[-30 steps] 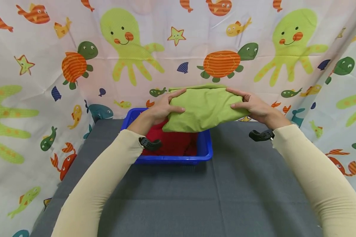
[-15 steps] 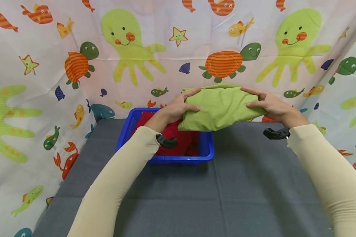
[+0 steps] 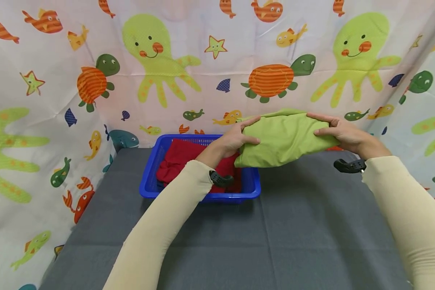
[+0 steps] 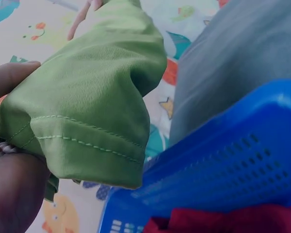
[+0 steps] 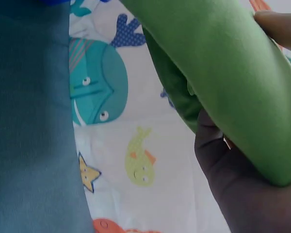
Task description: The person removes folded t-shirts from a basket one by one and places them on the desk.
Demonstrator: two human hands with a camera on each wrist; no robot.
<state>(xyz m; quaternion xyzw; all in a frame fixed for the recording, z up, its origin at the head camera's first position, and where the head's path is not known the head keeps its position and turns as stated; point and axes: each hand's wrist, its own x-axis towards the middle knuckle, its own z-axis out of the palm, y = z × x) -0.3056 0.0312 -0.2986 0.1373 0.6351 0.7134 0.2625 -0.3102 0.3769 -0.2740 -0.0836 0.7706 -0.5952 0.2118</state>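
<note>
Both hands hold up a folded lime-green garment (image 3: pixel 282 139) above the table, to the right of the blue basket. My left hand (image 3: pixel 235 139) pinches its left end between thumb and fingers, while my right hand (image 3: pixel 346 133) grips the other end the same way. Seen from the left wrist, the green cloth (image 4: pixel 92 102) shows a hem with two rows of stitching. In the right wrist view, the thumb and fingers lie on either side of the rounded green fold (image 5: pixel 233 87). The underside of the garment is hidden in the head view.
A blue plastic basket (image 3: pixel 255 189) stands at the back left on the grey table cover (image 3: pixel 217 249). Folded red cloth (image 3: pixel 181 155) lies inside it, with something dark beneath. A curtain (image 3: pixel 217 88) printed with sea animals hangs behind and along both sides.
The green garment has moved to the right in both hands, from over the basket to beside its right edge. More of the red cloth now shows. Both hands keep their hold.
</note>
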